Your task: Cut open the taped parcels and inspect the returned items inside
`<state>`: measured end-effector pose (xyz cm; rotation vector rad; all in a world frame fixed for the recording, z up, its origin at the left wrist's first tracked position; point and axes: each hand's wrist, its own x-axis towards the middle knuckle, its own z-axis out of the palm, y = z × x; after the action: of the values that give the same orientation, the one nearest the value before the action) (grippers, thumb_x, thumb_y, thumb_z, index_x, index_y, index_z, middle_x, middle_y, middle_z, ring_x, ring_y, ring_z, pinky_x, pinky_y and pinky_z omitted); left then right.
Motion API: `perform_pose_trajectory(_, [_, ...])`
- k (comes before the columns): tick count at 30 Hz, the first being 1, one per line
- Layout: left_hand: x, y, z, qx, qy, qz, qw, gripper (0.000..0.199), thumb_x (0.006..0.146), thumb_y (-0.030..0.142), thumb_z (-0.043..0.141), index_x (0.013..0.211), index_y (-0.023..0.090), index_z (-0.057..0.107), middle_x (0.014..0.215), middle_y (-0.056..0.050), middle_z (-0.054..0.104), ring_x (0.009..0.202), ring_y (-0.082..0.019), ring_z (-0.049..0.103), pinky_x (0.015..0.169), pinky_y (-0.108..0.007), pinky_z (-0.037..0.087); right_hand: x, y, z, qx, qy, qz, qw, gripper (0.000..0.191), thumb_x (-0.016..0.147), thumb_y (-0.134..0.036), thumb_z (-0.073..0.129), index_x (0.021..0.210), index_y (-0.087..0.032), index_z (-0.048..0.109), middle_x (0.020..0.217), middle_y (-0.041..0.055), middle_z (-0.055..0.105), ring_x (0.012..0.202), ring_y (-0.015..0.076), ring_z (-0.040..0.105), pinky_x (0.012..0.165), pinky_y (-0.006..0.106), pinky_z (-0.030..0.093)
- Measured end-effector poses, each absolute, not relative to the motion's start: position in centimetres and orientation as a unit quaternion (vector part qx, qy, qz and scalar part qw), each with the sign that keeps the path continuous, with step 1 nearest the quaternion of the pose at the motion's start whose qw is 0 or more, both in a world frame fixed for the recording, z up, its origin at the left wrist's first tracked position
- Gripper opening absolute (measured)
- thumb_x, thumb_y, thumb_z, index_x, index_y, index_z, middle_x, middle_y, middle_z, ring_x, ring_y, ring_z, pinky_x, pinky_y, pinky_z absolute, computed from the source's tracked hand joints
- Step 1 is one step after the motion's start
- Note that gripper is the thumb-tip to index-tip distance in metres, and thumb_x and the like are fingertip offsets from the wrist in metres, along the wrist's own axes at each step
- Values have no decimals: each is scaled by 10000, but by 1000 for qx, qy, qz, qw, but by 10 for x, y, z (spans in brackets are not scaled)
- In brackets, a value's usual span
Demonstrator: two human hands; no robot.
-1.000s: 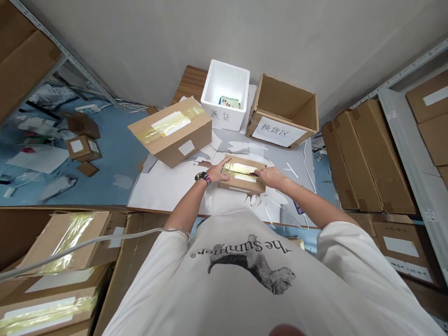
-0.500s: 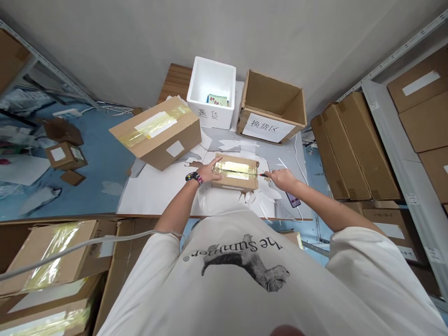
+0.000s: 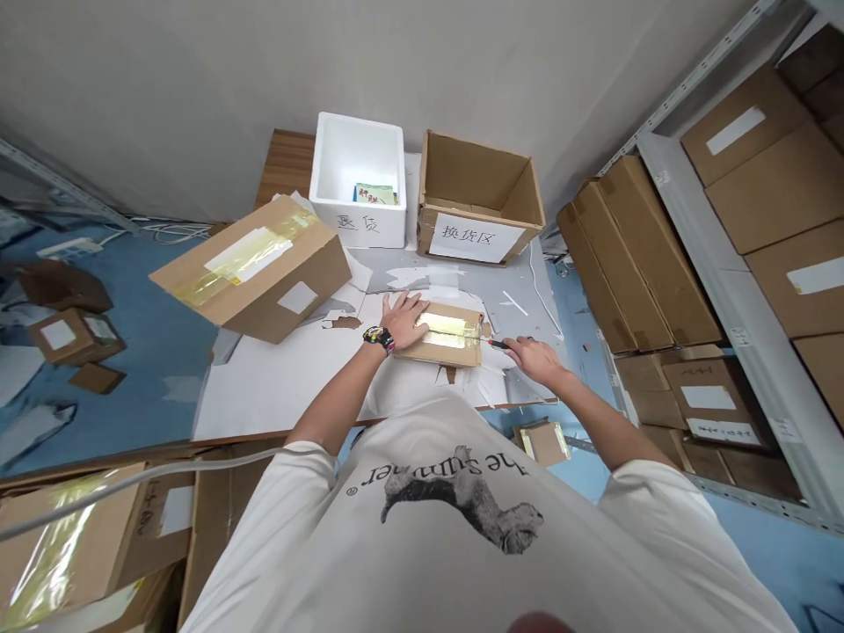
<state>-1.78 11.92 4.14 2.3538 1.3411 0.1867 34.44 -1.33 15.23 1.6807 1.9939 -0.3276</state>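
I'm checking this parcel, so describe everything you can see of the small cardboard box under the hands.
The small brown corrugated cardboard box lies flat on a white sheet, low and rectangular. Shiny yellowish clear tape covers its top, with a dark line along the middle, possibly a cut. The left hand rests flat on its top near one end. A slim dark tool, held in the right hand, points toward its other end.

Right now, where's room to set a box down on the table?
Free: the white sheet between the sealed carton and the left hand. Crowded: behind the small box, where scraps lie before the foam box and open carton.
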Motion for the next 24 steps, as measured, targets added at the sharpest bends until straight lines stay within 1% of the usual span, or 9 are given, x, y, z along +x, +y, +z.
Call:
perform_pose_trajectory(1, [-8,121,41,852,477,73,205,852,984,554,704,1785,300,563,1904,-119,447,1792,-482,281,1441,-804,-37,343,-16,150,626,730,-125,246,542,1281,-483,307,1674,-269,612,1421,158,786,1193,326,795,901,356,524])
perform_pose_trajectory(3, [12,122,40,874,441,74,192,878,970,580,762,1777,291,570,1901,-139,447,1780,-471,313,1453,-776,-34,336,-18,144,642,719,-132,231,560,1281,-480,285,1714,-282,581,1412,156,788,1151,320,796,877,358,519])
perform_pose_trajectory(5, [30,123,38,892,405,64,191,867,968,565,809,1765,305,585,1885,-153,466,1755,-453,367,1463,-751,25,328,-20,138,654,711,-136,218,584,1279,-488,273,1766,-296,533,1386,160,791,1101,314,792,860,358,510])
perform_pose_trajectory(8, [43,121,32,892,404,71,188,717,1045,499,758,1729,329,628,1823,-165,542,1704,-415,448,1464,-720,123,334,-31,132,661,710,-130,206,605,1274,-486,270,1797,-301,511,1356,168,783,1072,313,769,856,362,496])
perform_pose_trajectory(12, [43,121,21,896,403,92,161,627,1137,454,616,1749,314,615,1808,-173,562,1700,-407,450,1453,-728,146,371,-55,131,664,717,-102,183,609,1271,-473,271,1763,-283,575,1367,162,750,1113,311,715,928,370,480])
perform_pose_trajectory(15, [42,123,17,897,401,98,156,607,1179,474,523,1751,296,621,1807,-170,569,1691,-406,468,1450,-706,181,382,-62,126,652,735,-87,163,617,1270,-494,296,1798,-303,550,1389,164,717,1169,321,668,989,384,451])
perform_pose_trajectory(19, [44,125,19,894,404,102,164,614,1178,504,511,1736,287,646,1793,-161,591,1673,-401,488,1453,-644,226,356,-43,109,641,746,-82,160,614,1263,-491,355,1851,-361,475,1417,175,683,1217,345,602,1010,403,417])
perform_pose_trajectory(24, [43,121,24,890,409,97,177,636,1156,506,553,1762,320,611,1813,-140,571,1691,-379,461,1463,-609,197,337,-16,101,646,739,-91,171,624,1263,-491,334,1873,-392,419,1459,187,639,1269,362,549,1022,409,405])
